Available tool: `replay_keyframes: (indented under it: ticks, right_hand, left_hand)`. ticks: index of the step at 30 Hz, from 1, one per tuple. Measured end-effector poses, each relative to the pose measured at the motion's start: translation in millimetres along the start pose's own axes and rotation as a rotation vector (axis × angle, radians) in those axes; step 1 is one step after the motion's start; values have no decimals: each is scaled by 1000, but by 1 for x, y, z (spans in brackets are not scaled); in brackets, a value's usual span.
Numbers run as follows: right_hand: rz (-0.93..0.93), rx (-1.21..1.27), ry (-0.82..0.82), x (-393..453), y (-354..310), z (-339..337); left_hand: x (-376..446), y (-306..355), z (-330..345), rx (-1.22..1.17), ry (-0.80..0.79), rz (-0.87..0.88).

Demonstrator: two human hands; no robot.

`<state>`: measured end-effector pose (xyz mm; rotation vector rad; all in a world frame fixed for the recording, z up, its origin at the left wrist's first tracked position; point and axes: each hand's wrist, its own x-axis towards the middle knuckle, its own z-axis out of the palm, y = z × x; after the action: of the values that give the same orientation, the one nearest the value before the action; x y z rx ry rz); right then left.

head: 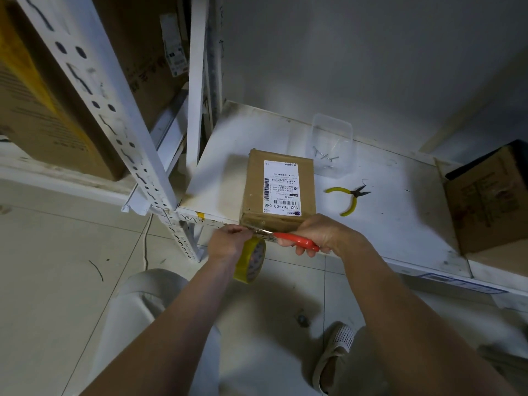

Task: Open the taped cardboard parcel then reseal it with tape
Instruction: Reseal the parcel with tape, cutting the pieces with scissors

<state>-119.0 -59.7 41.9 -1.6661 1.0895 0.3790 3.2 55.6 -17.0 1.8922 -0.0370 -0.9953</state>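
Note:
A brown cardboard parcel point(278, 190) with a white shipping label lies on a white shelf board point(400, 224), at its front edge. My right hand point(320, 234) grips red-handled scissors point(297, 240); their blades point left along the parcel's near bottom edge. My left hand point(225, 244) pinches something at the blade tips, beside the parcel's near left corner; what it pinches is hard to make out. A roll of yellowish tape point(251, 261) hangs just below my left hand, over the floor.
Yellow-handled pliers point(348, 198) lie right of the parcel. A clear plastic tub point(331, 147) with a few nails stands behind it. An open brown box point(491, 201) sits at the far right. White perforated rack posts point(137, 155) and large cartons stand left.

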Motion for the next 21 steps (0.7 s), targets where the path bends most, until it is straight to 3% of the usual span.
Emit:
replay_keyframes:
  ticks: [9, 11, 13, 16, 18, 21]
  right_hand:
    - [-21, -74, 48, 12, 2, -3]
    - [-23, -239, 45, 13, 2, -5]
    - [8, -462, -76, 13, 1, -8]
    - [192, -685, -213, 19, 19, -14]
    - [264, -713, -109, 20, 40, -20]
    - [356, -582, 203, 12, 75, -31]
  left_hand:
    - [10, -1, -8, 195, 1, 38]
    - [10, -5, -14, 335, -7, 75]
    - [7, -9, -19, 442, -2, 115]
    - [3, -13, -20, 502, 22, 134]
    - [1, -15, -15, 464, 19, 146]
    - [-3, -17, -6, 417, 12, 159]
